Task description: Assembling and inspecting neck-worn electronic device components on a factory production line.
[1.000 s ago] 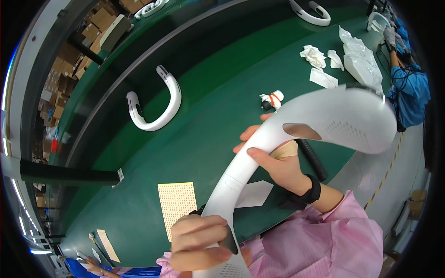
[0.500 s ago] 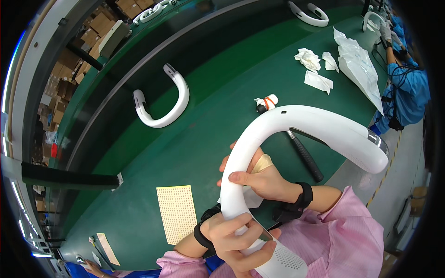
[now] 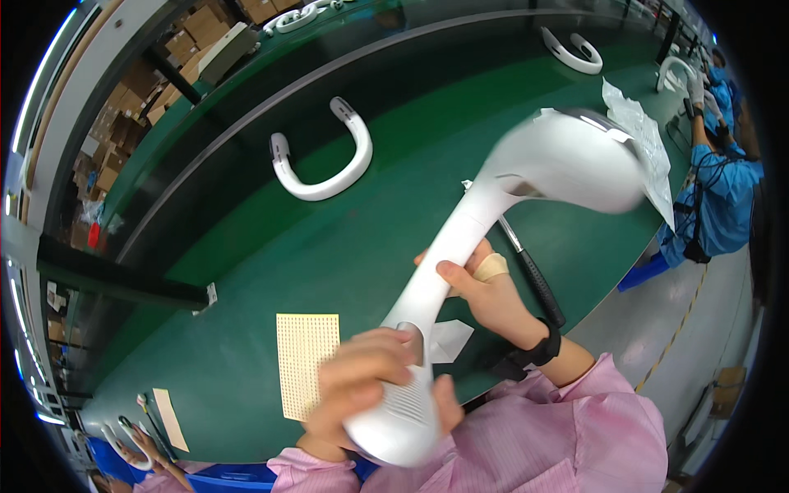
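A white U-shaped neck fan point(image 3: 459, 234) is in both my hands above the green table, its far end blurred by motion. My left hand point(image 3: 362, 374) wraps round the near end, by the fine slotted grille. Higher up, my right hand point(image 3: 493, 292) holds the middle of the band, thumb on top and fingers behind it; a beige wrap circles the thumb's base. Beside that hand lies a tool with a black textured handle point(image 3: 540, 283) and a metal shaft, its head hidden. A folded white paper point(image 3: 450, 341) lies under my right forearm.
Another neck fan point(image 3: 329, 185) lies farther back, and one more point(image 3: 571, 57) at the far right. A yellowish label sheet point(image 3: 308, 353) is near my left hand. Crumpled white plastic point(image 3: 657, 156) lies at the right. A person in blue point(image 3: 715, 201) works beyond; another person's hands point(image 3: 144, 448) show lower left.
The neck fan has turned in my hands: its far end has swung up and left, and the near end has shifted left with my left hand. My view has shifted slightly.
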`<state>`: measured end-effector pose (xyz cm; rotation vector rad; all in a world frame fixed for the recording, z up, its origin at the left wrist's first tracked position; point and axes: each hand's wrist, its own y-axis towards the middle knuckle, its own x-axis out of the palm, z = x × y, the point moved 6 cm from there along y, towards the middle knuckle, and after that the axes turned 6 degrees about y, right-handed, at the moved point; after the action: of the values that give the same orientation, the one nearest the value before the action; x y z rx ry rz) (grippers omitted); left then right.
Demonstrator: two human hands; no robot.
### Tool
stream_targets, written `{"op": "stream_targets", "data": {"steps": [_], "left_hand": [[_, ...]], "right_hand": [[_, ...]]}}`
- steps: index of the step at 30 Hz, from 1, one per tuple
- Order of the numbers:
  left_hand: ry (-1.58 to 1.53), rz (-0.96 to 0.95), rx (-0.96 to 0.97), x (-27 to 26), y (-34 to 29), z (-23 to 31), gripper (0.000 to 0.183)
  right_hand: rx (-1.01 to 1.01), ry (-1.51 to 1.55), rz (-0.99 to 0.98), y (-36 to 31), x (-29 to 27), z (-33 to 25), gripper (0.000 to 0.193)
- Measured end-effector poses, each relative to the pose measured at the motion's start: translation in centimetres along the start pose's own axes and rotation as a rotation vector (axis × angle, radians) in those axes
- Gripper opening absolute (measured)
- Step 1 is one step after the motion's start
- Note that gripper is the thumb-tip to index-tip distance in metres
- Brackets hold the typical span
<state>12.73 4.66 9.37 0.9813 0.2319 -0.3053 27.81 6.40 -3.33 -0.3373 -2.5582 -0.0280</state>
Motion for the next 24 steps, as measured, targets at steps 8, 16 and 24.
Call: {"op": "stream_targets", "data": {"steps": [8, 16, 24], "left_hand": [[-0.351, 0.506, -0.265, -3.9, -8.0, -0.9, 0.054], [-0.222, 0.381, -0.086, -2.0, -10.2, -2.3, 0.052], [-0.171, 0.423, -0.363, -3.2, -9.5, -2.7, 0.029]], "right_hand": [[-0.213, -1.092, -0.24, -5.1, -5.5, -4.7, 0.045], [-0.175, -1.369, 0.177, -9.8, -10.7, -6.7, 0.042], [0.164, -0.753, 0.128, -21.5, -11.1, -5.4, 0.046]]}}
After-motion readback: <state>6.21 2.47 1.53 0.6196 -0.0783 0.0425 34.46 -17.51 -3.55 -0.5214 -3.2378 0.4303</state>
